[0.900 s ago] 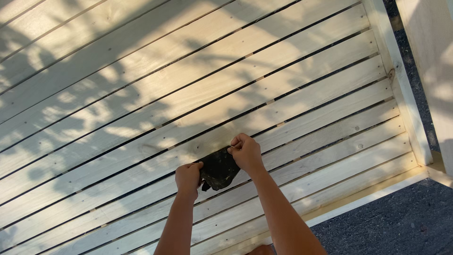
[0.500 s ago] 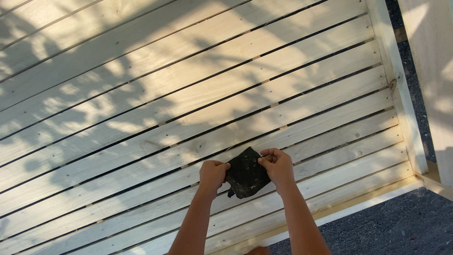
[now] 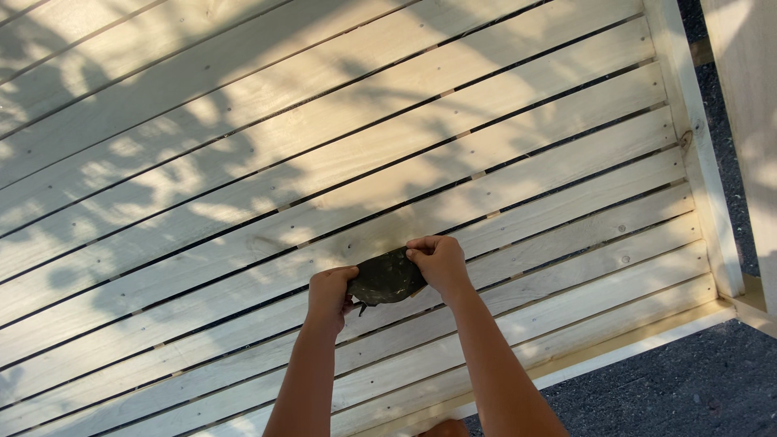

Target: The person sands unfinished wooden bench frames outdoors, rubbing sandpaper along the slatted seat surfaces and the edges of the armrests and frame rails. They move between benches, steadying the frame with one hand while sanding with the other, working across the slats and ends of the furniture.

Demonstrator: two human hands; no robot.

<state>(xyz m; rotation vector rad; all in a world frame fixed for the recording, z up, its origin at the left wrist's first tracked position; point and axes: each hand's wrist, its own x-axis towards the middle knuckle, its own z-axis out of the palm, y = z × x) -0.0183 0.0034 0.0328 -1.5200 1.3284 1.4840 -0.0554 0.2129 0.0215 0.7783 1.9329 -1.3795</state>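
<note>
Hands grip a dark, crumpled cloth pad on the pale slatted wooden deck: our left hand and right hand clamp fingers on its ends. Deck edge board lies well apart at right; open slats spread above

A dark, crumpled rag lies bunched flat on the pale wooden slats, near the panel's near edge.

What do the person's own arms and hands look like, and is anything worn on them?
Both forearms are bare, with no sleeves in view. The left hand and the right hand wear no gloves; no watch, ring or bracelet shows. The arms are slim.
</note>
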